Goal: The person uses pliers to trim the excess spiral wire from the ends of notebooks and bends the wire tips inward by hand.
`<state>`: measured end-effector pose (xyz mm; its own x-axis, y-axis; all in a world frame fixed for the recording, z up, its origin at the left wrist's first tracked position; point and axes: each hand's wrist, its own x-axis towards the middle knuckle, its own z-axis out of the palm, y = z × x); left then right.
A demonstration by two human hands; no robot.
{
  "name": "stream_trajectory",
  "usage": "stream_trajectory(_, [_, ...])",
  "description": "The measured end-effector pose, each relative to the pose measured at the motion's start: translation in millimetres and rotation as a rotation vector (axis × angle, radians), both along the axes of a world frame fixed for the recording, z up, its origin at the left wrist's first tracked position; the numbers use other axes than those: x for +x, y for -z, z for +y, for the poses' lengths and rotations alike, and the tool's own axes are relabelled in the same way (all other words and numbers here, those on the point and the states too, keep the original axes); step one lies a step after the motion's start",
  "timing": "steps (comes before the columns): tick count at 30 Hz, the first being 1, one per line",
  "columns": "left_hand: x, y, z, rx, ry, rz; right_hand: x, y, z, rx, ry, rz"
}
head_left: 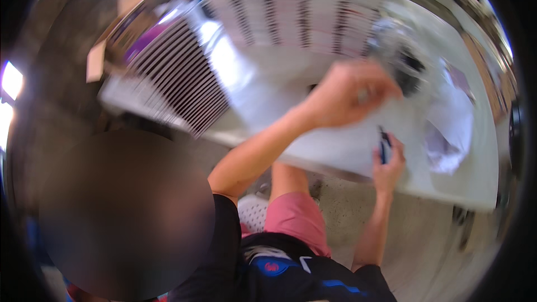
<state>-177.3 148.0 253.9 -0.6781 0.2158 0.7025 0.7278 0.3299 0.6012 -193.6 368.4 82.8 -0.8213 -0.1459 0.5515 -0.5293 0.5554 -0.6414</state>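
My left hand (353, 94) is raised over the white table, smeared by motion. Its fingers curl together around something I cannot make out. Lower and to the right, my right hand (389, 165) is closed on a small dark blue and black hand tool (384, 148), perhaps cutters or pliers, with its thin tip pointing away from me. Just beyond my left hand lies a clear plastic bag (405, 59) with black pieces inside. Spiral-bound notebooks stand in tall stacks (285, 11) along the far side. Another stack of coil-bound books (176, 75) leans at the left, black coils facing me.
A crumpled white plastic bag (450, 126) lies on the right part of the white table (335, 154). Past the left edge is an open cardboard box (114, 31). Beneath me is a white perforated stool (251, 212). The table's near edge runs below my hands.
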Motion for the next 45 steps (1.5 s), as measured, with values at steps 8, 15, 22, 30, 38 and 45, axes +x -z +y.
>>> stream_trajectory(8, [240.9, 121.0, -91.8, 0.738, -0.131, -0.485, 135.7, -46.9, -195.3, -0.726, -1.011, -0.167])
stream_trajectory(15, [328.3, 218.7, -160.7, 1.634, -0.548, -0.138, 270.2, 27.3, -365.7, 0.118, -1.361, -0.242])
stream_trajectory(22, [374.5, 398.4, -268.1, 2.251, -1.238, -0.468, 284.9, 183.3, -516.0, 0.293, -1.201, -0.808])
stream_trajectory(30, [386.4, 474.1, -279.9, 2.16, -1.293, -0.888, 232.4, 388.7, -605.6, 1.023, -0.954, -1.129])
stream_trajectory(38, [420.6, 489.0, -328.7, 1.367, -1.053, -1.366, 217.2, 564.1, -659.4, 1.268, -0.897, -1.007])
stream_trajectory(45, [456.1, 487.2, -370.6, 1.267, -1.154, -1.335, 180.6, 685.4, -722.5, 0.809, -0.352, -1.305])
